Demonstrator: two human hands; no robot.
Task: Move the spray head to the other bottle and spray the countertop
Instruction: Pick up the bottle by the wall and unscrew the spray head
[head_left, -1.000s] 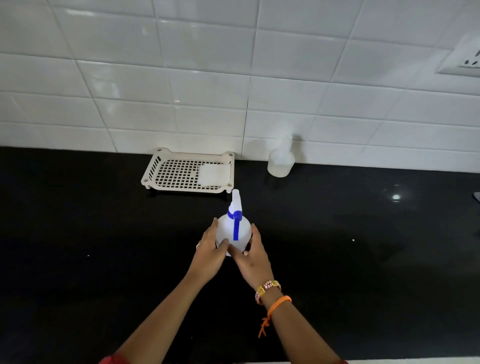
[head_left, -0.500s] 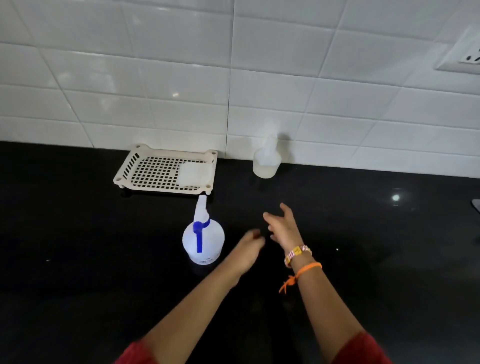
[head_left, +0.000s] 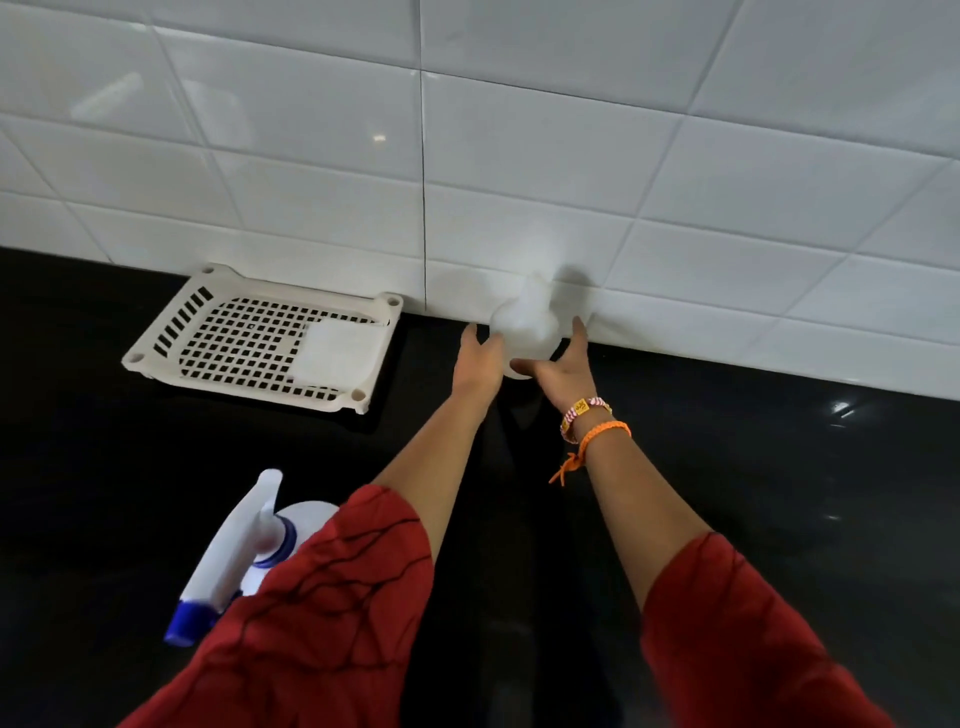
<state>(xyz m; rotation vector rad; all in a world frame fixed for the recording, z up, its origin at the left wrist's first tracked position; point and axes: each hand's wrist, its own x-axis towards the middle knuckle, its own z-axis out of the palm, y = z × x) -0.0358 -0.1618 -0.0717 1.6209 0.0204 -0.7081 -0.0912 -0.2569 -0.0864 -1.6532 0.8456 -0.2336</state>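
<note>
both hands reach to the far edge of the counter: the left hand (head_left: 478, 358) and the right hand (head_left: 563, 369) flank a small translucent white plastic bottle (head_left: 524, 327) with a narrow neck and no spray head. the left hand's fingers (head_left: 480, 340) are spread and lie against the bottle's nine o'clock side; the right hand's fingers (head_left: 579, 332) are spread at its three o'clock side, with the thumb curling under the base. the bottle is blurred, so i cannot tell whether either hand has truly closed on it or only touches it, nor whether its base is on the counter.

this bottle sits at the twelve o'clock edge of the glossy black stone countertop (head_left: 753, 467), right against the white glazed tile wall (head_left: 519, 156). at nine o'clock from it, close to the wall, lies a cream perforated plastic tray (head_left: 208, 338) with a pale square pad (head_left: 337, 353) in its near right corner.

well apart, at seven o'clock from the hands and near the person's body, stands the second white bottle (head_left: 306, 519), wearing the white trigger spray head with a blue nozzle (head_left: 234, 556); the nozzle points toward seven o'clock. the red left sleeve (head_left: 322, 613) hides part of it. the right wrist wears a beaded bracelet (head_left: 582, 408) and an orange braided thread (head_left: 597, 436); the red right sleeve (head_left: 727, 634) covers the upper arm.
</note>
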